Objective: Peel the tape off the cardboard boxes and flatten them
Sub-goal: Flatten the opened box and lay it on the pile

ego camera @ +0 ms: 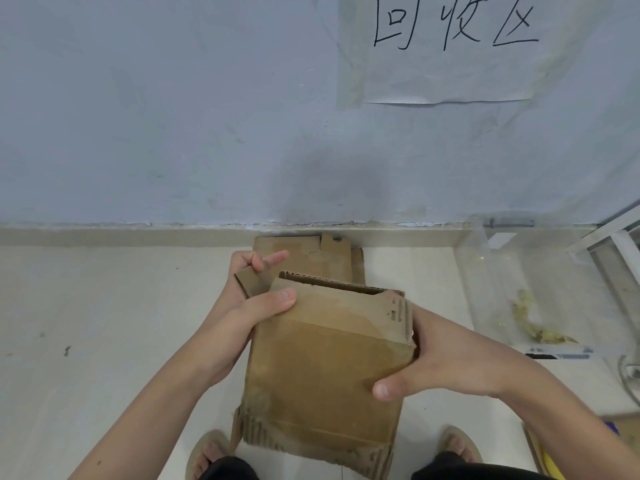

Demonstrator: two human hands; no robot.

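Observation:
A brown cardboard box (322,372), squashed nearly flat with a narrow slit open at its top edge, is held up in front of me above the floor. My left hand (249,306) grips its upper left corner, thumb across the front face and fingers around a small side flap. My right hand (446,358) clasps the right edge, thumb pressed on the front. Behind it, a flattened cardboard piece (308,254) lies on the floor against the wall. Whether any tape is on the box, I cannot tell.
A clear plastic bin (540,282) holding crumpled yellowish scraps stands at the right by the wall. A paper sign (450,50) is taped to the grey wall. More cardboard (540,445) shows at the lower right edge. My sandalled feet stand on the pale floor tiles (104,323).

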